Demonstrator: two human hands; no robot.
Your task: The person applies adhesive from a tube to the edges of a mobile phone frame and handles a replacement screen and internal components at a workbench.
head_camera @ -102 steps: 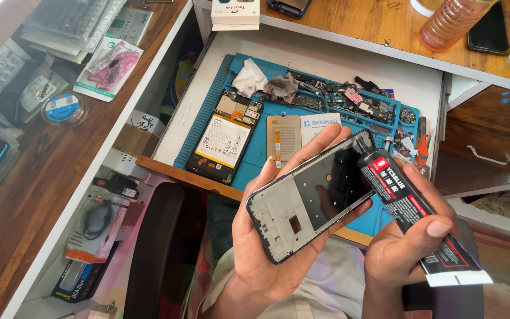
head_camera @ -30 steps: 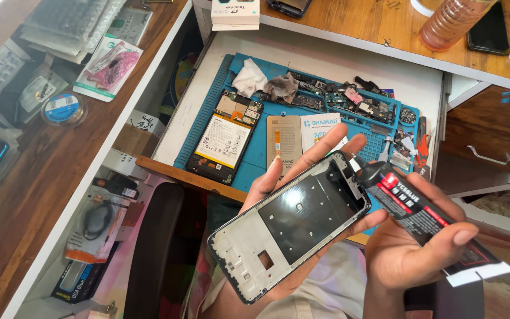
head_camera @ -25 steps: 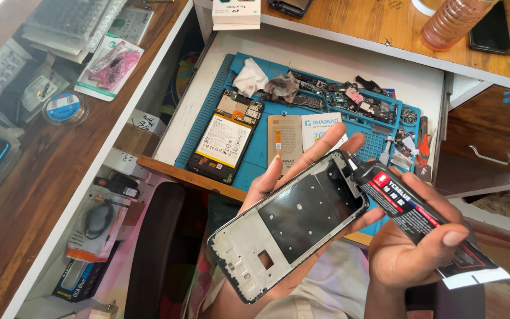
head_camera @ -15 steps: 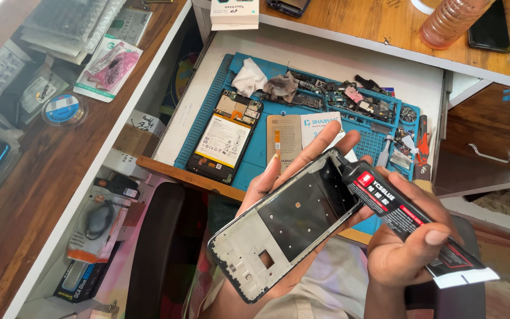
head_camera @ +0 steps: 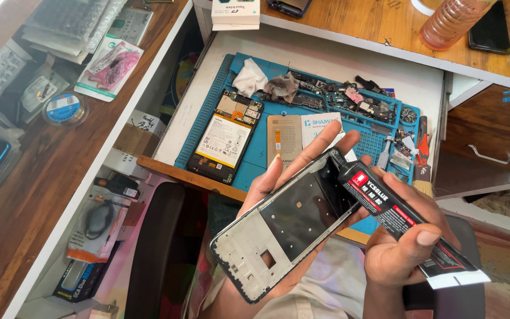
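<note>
1. My left hand (head_camera: pixel 278 236) cradles a phone middle frame (head_camera: pixel 284 227) from beneath, fingers spread along its far long edge, inner side facing up at me and tilted, its top end toward the drawer.
2. My right hand (head_camera: pixel 405 248) is wrapped around a black-and-red glue tube (head_camera: pixel 396 215), thumb pressing on top and the other fingers curled under it; the flat crimped tail sticks out to the lower right.
3. The tube's black nozzle touches the upper right corner of the frame, at its rim.
4. Compared with half a second ago, the tube has slid a little further up along that edge; a few seconds ago the frame was turned more upright and the tube was held apart from it.
5. Both hands hang in front of the pulled-out drawer, above my lap.
6. On the blue repair mat (head_camera: pixel 255 153) in the drawer lies an opened phone body with its battery (head_camera: pixel 222 139) showing, a brown flat panel (head_camera: pixel 283 139) just beside it, and a scatter of small circuit parts (head_camera: pixel 349 100) along the far side.
7. A white cloth (head_camera: pixel 249 77) sits at the mat's far left corner.
8. The mat's contents have not shifted.
9. On the wooden surface (head_camera: pixel 349 23) beyond stands a plastic bottle (head_camera: pixel 453 20).
</note>
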